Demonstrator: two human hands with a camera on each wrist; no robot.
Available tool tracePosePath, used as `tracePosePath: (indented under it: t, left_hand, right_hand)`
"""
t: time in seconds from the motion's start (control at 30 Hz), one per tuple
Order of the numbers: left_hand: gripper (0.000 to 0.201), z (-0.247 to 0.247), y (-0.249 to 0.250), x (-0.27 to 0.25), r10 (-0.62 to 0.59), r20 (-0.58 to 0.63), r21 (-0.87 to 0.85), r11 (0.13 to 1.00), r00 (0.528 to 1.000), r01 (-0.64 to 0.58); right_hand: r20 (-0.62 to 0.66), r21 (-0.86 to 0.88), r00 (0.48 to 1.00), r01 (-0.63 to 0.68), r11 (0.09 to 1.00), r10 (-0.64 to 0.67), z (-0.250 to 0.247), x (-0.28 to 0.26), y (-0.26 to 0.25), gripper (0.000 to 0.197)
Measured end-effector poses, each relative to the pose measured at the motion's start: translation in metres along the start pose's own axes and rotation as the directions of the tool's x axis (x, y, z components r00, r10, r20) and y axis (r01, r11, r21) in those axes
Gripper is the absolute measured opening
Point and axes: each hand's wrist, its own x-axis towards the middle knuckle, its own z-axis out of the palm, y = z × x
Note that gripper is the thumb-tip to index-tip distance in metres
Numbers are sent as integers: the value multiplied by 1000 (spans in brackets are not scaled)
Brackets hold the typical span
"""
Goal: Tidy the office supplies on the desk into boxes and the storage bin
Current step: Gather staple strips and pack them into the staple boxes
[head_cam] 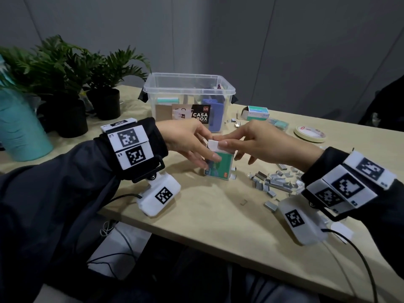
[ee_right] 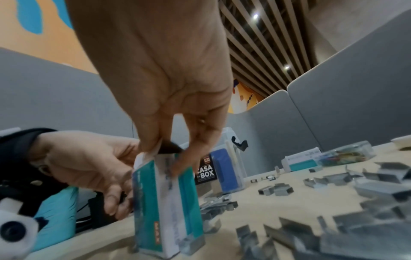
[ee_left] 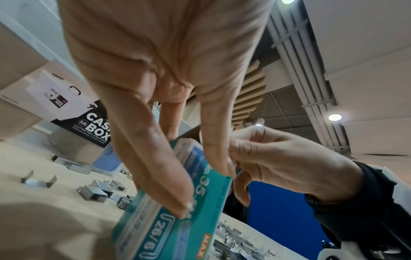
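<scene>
Both hands' fingers on upright staple box, desk-borne.

The staple box is printed card, teal and white with a slight sheen, its end flap plain white card. At its 3 o'clock, loose staple strips are bare grey metal, dully glinting. The desk looks like pale matt wood laminate, smooth. At 12 o'clock the storage bin is clear, glossy plastic. The tape roll at 2 o'clock looks like cream matt paper.
</scene>
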Motion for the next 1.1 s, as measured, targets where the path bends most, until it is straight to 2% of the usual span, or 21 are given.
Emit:
tracePosePath:
  t: [0.1,0.33,0.4,0.47,0.53,0.6,0.7,0.8,0.9,1.0,1.1]
  left_hand:
    - [32,0,-1,-1,10,-5,26,1000,1000,-10]
    - [28,1,-2,1,13,-27,66,998,1000,-11]
    - [26,1,-2,0,8,-21,64,998,1000,-7]
    - [25,1,-2,-1,9,-14,59,998,1000,-9]
    - [28,1,-1,-2,10,-5,48,999,1000,-10]
    - [29,2,0,-4,-1,9,53,999,1000,1]
    - [26,4,0,-3,-59,43,90,994,997,55]
    - [34,7,2,-2,-129,46,75,989,991,126]
    - [35,7,0,2,-148,20,-27,988,989,149]
    - [21,7,1,0,-143,28,-187,971,989,146]
    - [42,2,1,1,-125,5,-309,943,992,121]
  right_hand:
    - [63,-71,998,3,997,1,-1,-3,-1,33]
    - [-43,-226,995,78,971,-90,4,1,3,32]
    - [16,-371,990,137,918,-142,1,0,3,36]
    - [145,-503,977,210,839,-157,-3,-3,4,44]
    - [245,-527,961,244,814,-129,-5,-6,5,51]
    - [245,-506,954,279,816,-174,-3,-6,7,56]
    - [122,-406,960,281,870,-253,-3,1,14,51]
    - [55,-172,981,193,966,-186,-5,9,24,44]
    - [6,-76,985,174,982,-174,-5,10,32,42]
    - [-60,-41,977,201,979,-203,-6,10,29,42]
    - [-114,-37,965,235,971,-237,-10,9,25,42]
